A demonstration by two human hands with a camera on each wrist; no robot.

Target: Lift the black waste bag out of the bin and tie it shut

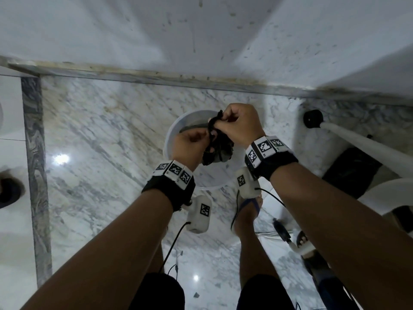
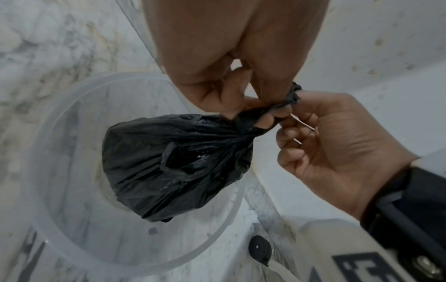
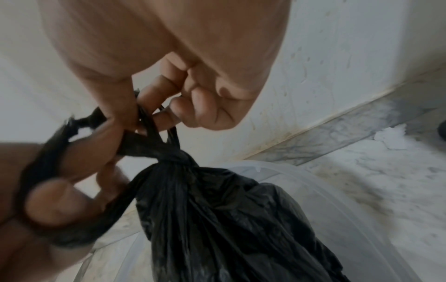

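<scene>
Both forearms reach forward; the left hand (image 1: 190,142) and right hand (image 1: 237,124) pinch opposite tails of the black waste bag (image 2: 173,164), which hangs knotted directly below them over the bin (image 1: 172,133).

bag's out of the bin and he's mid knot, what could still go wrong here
The knot looks only half made, with the loose black ends pinched by the left hand and right hand. If either pinch slips, it may loosen.

The black waste bag hangs from that twisted neck alone, so a hard pull could tear the thin plastic.

It hangs above the clear bin; if dropped, it would likely fall back in.
</scene>
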